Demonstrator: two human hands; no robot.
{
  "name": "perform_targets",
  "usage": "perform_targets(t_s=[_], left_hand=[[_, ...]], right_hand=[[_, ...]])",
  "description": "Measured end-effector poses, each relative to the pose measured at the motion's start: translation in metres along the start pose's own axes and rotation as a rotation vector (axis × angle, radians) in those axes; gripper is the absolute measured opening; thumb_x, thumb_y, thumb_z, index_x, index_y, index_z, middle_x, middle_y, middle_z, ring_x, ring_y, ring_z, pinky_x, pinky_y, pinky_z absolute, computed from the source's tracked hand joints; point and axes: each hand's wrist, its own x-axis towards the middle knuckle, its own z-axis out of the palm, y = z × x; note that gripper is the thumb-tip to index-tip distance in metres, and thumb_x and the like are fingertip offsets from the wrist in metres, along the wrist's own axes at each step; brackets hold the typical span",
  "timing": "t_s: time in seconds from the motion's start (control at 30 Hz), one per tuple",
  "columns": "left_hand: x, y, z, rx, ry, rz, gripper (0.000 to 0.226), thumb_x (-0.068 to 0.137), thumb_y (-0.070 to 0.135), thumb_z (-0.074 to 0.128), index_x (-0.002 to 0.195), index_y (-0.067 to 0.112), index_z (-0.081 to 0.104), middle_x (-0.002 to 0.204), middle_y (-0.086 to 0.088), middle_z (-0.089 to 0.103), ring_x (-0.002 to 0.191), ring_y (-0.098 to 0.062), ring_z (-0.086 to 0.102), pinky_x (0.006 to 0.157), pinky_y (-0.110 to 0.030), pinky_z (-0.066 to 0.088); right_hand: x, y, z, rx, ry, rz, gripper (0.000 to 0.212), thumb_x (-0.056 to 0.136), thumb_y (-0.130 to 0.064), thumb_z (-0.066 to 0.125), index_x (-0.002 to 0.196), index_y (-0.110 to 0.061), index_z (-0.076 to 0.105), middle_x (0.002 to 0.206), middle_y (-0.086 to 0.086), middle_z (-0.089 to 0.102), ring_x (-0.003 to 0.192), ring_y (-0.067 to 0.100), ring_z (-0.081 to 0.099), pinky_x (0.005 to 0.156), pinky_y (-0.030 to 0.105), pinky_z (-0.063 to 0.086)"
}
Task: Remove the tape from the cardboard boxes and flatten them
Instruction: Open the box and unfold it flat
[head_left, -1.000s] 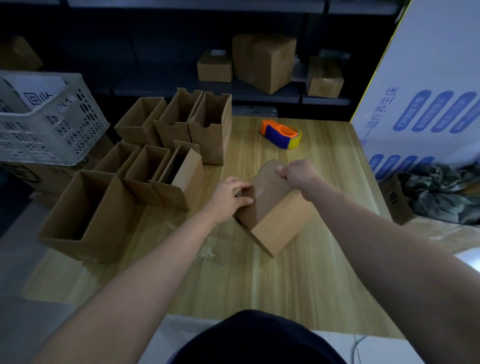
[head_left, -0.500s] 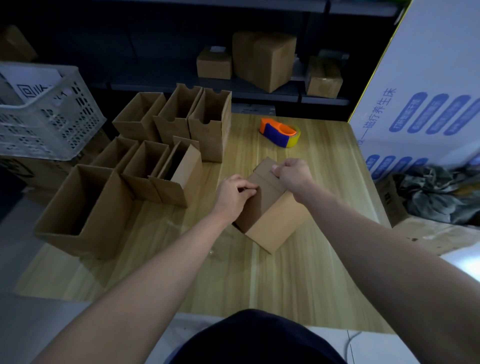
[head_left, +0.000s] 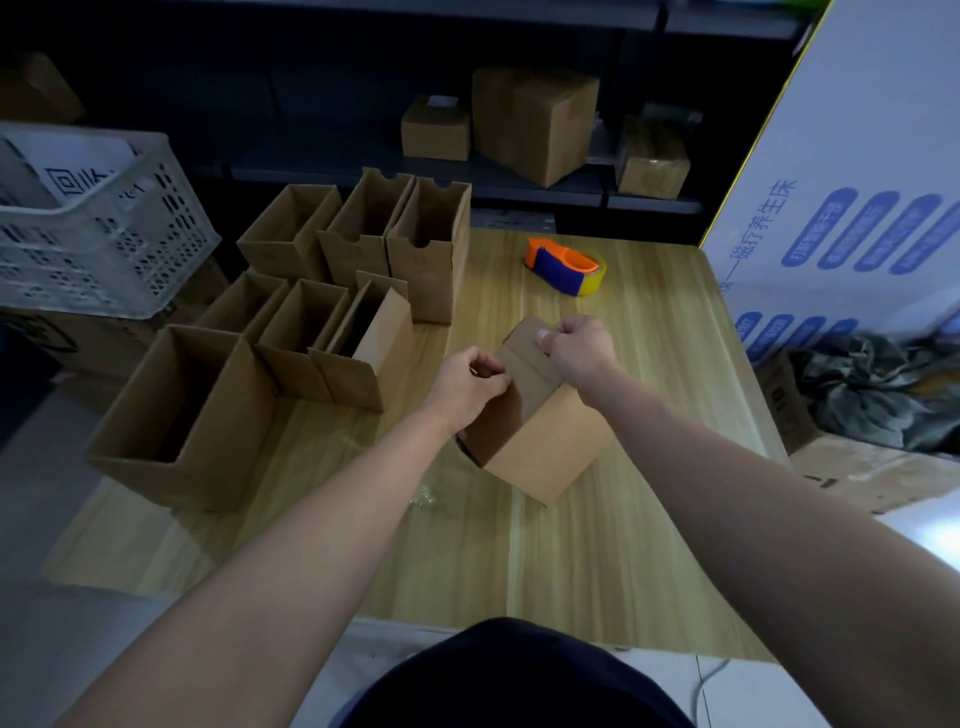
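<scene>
Right hand (head_left: 579, 349): curled, clamping box (head_left: 543, 447) top.
Left hand (head_left: 467, 387): pinching seam alongside; tape indiscernible.
Advice: peel low, away from clamp.

Single view: head-worn wide-angle camera, above person's chest, facing forward and down. Wooden table (head_left: 597, 561) fills centre of frame; forearms (head_left: 291, 561) enter from bottom corners and reach away from lens. Left hand (head_left: 470, 387) and right hand (head_left: 579, 351) meet on cardboard box (head_left: 545, 447) mid-frame, near lens. Shelf (head_left: 322, 169) crosses top edge, far off — dark torso (head_left: 519, 675) at bottom edge, directly below camera.
</scene>
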Motion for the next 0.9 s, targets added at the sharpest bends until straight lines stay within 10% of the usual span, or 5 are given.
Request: perform_targets(t_s=[0.53,0.9], left_hand=[[-0.012,-0.004,-0.015,0.004,-0.011,-0.116,0.015,0.082,0.017,0.071,0.083,0.012,0.057,0.080,0.002,0.056,0.079,-0.015,0.052,0.062,-0.025,0.039],[-0.022,0.027,0.007,0.706,0.154,-0.005,0.020,0.090,0.014,0.057,0.072,0.013,0.049,0.076,-0.004,0.053,0.069,-0.018,0.051,0.057,-0.026,0.041]], right_hand=[[-0.012,0.001,0.014,-0.059,0.030,-0.041,0.014,0.092,-0.022,0.059,0.085,-0.010,0.056,0.073,0.002,0.051,0.073,0.019,0.050,0.055,0.030,0.041],[-0.023,0.001,0.019,-0.109,0.077,-0.034,0.016,0.093,-0.025,0.056,0.091,-0.009,0.057,0.086,0.007,0.055,0.081,0.023,0.052,0.064,0.033,0.042]])
